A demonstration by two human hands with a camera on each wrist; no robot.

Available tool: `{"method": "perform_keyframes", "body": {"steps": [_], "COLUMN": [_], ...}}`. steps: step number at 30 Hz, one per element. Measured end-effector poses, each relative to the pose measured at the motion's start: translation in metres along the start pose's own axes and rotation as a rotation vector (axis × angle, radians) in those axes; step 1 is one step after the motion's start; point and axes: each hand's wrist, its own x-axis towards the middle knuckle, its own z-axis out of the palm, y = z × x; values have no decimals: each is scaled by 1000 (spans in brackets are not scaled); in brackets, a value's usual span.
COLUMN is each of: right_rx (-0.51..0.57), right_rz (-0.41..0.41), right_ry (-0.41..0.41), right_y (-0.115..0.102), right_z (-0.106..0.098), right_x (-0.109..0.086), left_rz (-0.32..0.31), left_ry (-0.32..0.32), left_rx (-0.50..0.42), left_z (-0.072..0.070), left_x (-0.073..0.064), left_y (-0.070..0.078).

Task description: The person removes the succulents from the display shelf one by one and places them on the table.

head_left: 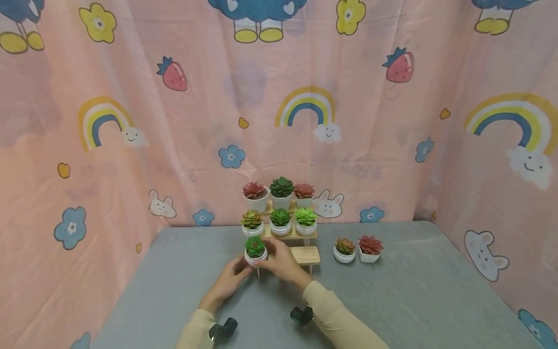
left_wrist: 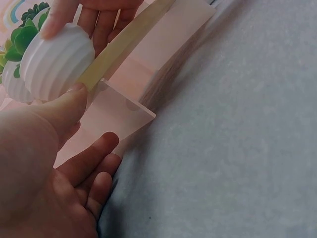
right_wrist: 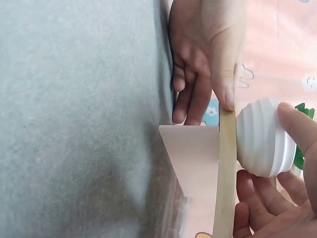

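Observation:
In the head view, my right hand grips a small green succulent in a white ribbed pot, thumb on one side and fingers on the other. The pot is upright at the left end of the lowest step of a wooden tiered stand. In the right wrist view its base meets, or nearly meets, the board. My left hand holds the left end of that step, its thumb on the board's edge. The other left fingers extend beside the stand's pale leg; the index finger is partly hidden.
Potted succulents, red and dark green among them, fill the top step. The middle step bears an orange-green one and two green ones. Right of the stand, an orange-brown succulent and a red one sit on the grey table.

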Motion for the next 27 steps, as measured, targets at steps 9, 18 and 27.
{"method": "perform_keyframes", "body": {"steps": [9,18,27], "right_rx": [19,-30,-110], "right_rz": [-39,-72,-81], "right_ry": [-1,6,25], "right_y": [2,0,4], "right_z": [-10,-24,-49], "right_x": [-8,-27,-51], "left_rz": [13,96,3], "left_ry": [-25,-42,-6], "left_rx": [0,25,15], "left_z": [-2,-3,0], "left_x": [2,-1,0], "left_y": [-4,-8,-4]}}
